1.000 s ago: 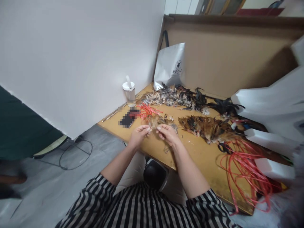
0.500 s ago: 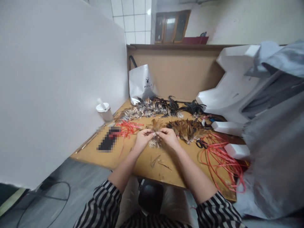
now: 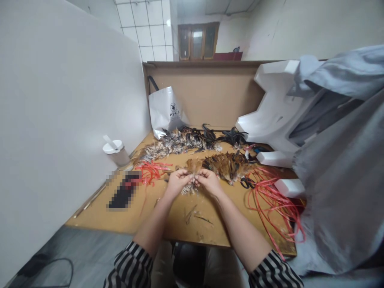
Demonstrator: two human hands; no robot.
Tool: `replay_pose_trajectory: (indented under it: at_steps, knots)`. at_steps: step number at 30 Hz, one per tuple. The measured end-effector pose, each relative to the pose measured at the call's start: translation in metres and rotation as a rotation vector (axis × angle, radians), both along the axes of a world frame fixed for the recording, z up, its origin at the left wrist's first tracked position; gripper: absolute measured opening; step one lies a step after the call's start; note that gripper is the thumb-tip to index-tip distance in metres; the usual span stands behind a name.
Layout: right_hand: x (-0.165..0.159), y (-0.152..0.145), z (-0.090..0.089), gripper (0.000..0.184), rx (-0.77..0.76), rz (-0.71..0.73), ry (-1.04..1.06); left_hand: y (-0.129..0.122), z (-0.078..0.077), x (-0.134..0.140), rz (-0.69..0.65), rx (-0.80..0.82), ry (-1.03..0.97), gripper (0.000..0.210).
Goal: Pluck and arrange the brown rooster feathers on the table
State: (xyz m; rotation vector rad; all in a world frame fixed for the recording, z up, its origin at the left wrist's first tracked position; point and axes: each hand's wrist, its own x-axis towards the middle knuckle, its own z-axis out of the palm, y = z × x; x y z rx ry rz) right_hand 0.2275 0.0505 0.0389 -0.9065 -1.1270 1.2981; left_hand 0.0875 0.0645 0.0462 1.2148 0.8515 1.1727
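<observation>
Both hands meet over the middle of the tan table, pinching a small bunch of brown feathers by its lower end. My left hand holds it from the left, fingertips closed. From the right, the fingertips of my right hand close on the same bunch, almost touching the left ones. Pale feather ends show just below the fingers. Right of the hands lies a pile of brown and black feathers. Behind stretches a long row of grey, white and dark feathers.
Red plastic strips lie left, and a larger red tangle right, beside black scissors. A lidded cup, a pixelated dark object and a silver bag stand or lie leftward. White foam and grey cloth border the right.
The view has shifted, so the table and its things sit further left and slightly lower. My hands stay together on the feather bunch, with the fingertips slightly closer.
</observation>
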Motion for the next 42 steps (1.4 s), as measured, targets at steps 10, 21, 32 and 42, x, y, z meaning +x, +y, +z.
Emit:
replay_pose_trajectory:
  at_steps: [10,21,32,42]
  knots:
    - [-0.011,0.003,-0.009,0.028,-0.088,-0.02,0.05,0.008,-0.027,-0.002,0.04,-0.036,-0.072,0.028]
    - [-0.015,0.001,-0.008,0.025,-0.056,-0.062,0.022,0.004,-0.023,-0.006,0.005,-0.056,-0.056,0.032]
    - [-0.019,0.005,-0.016,0.026,-0.107,-0.069,0.124,0.006,-0.031,-0.004,0.057,-0.016,-0.072,0.029]
    - [-0.011,0.005,-0.012,0.019,-0.12,-0.056,-0.031,0.003,-0.025,-0.006,0.084,-0.007,-0.056,0.027]
